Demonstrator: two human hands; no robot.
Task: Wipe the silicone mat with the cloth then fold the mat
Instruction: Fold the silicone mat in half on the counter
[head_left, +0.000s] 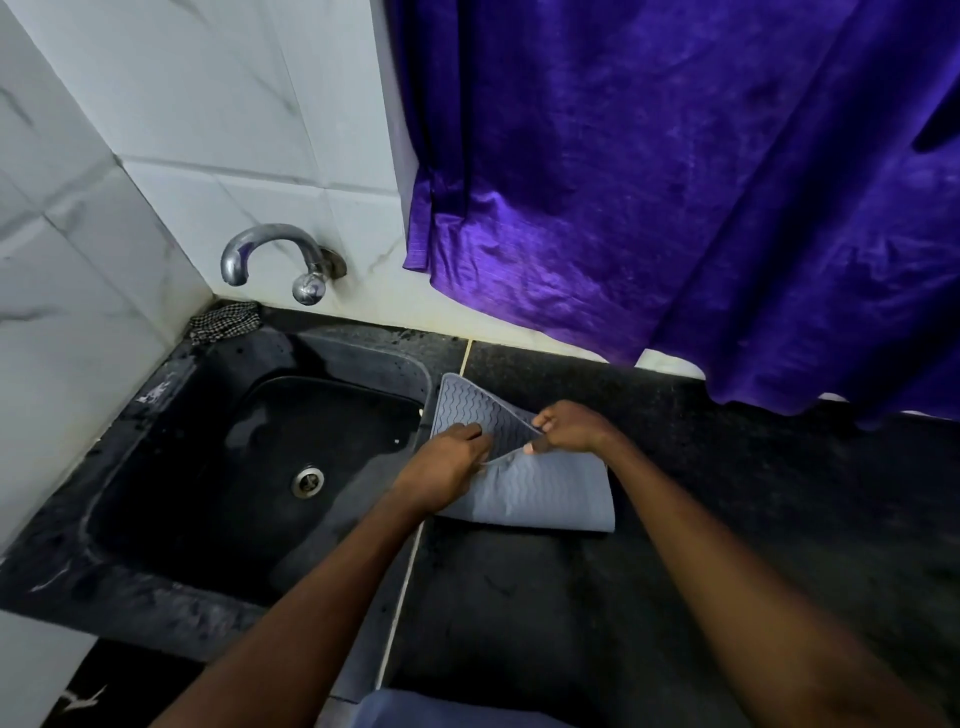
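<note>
A grey silicone mat (545, 493) with a wavy ribbed pattern lies on the dark countertop just right of the sink. Its near half is doubled over the far half, with the fold along the near edge. My left hand (447, 462) pinches the lifted edge at its left end. My right hand (571, 428) pinches the same edge further right, so the edge is raised off the layer beneath. A checked cloth (226, 321) lies bunched at the far left corner of the sink, away from both hands.
A black sink (156, 395) with a metal drain (307, 481) fills the left side, under a chrome tap (275, 260) on the white tiled wall. A purple curtain (675, 182) hangs over the back of the dark countertop (779, 493).
</note>
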